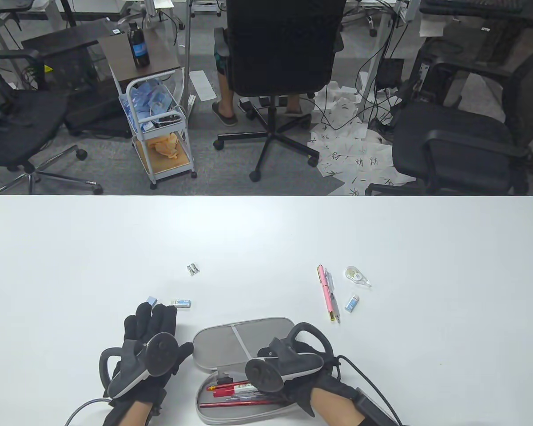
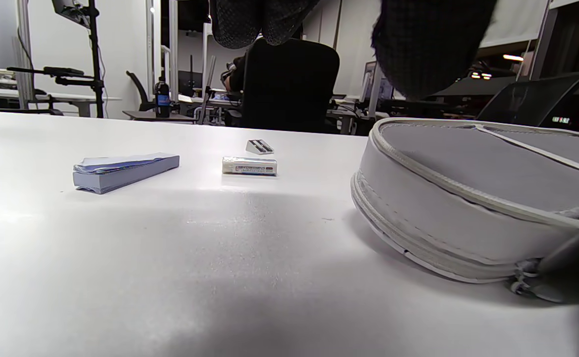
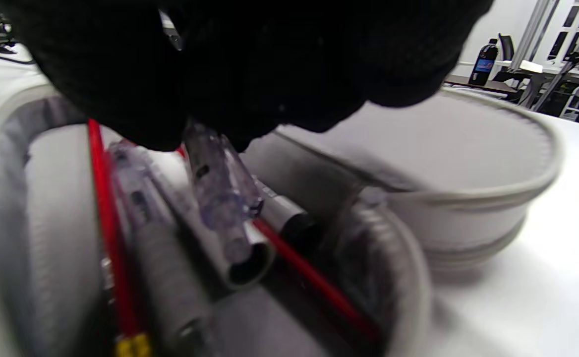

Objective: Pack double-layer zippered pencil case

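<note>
Resting flat on the table (image 1: 266, 230), my left hand (image 1: 149, 350) has its fingers straight and spread, holding nothing. Just past its fingertips lies a blue eraser (image 1: 151, 301), with a white eraser (image 1: 181, 303) beside it and a small sharpener (image 1: 192, 268) further out. Between my two hands sits the grey pencil case (image 1: 242, 337), unzipped and folded open: its oval lid lies flat, showing a grey inner panel with pale piping, and the near half holds red pens (image 1: 235, 395) and clear-barrelled ones. My right hand (image 1: 288, 368) hovers over that near half, fingers curled down around a clear pen (image 3: 222, 198) among the others. Out beyond my right hand lie a pink pen (image 1: 325, 290), a small blue eraser (image 1: 352, 302) and a correction tape (image 1: 356, 275).
</note>
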Motion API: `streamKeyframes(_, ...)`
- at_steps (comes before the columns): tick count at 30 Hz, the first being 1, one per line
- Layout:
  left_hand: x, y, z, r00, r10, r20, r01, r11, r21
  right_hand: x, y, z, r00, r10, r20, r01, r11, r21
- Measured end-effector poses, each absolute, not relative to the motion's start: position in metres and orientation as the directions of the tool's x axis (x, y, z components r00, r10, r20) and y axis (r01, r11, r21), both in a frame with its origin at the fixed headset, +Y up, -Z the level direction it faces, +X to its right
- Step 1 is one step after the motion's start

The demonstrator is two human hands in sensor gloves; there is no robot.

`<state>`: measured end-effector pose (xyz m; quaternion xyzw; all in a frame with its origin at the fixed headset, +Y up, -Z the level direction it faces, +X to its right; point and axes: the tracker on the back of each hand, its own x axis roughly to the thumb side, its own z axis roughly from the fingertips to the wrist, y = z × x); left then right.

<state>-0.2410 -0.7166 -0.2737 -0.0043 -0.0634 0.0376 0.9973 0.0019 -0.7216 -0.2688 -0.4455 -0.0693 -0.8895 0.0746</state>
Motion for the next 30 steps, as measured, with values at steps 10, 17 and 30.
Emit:
streamKeyframes(10,-0.241,-0.717,-0.274,0.987,0.084,0.134,-0.082,0.996,-0.019,-0.003,-0.727,-0.260,-0.593,-0.021,0.805,0.168,-0.981,0.098)
streamKeyframes(17,-0.243,-0.717,-0.274,0.988,0.091,0.126,-0.090,0.996,-0.016,0.081,-0.668,-0.360,-0.908,0.137,0.395,-0.158,-0.987,-0.022)
streamKeyframes(30,-0.247,-0.719,-0.277,0.981,0.142,0.129,-0.139,0.990,-0.037,0.143,-0.705,-0.497,-0.964,0.022,-0.265,-0.068,-0.984,0.166)
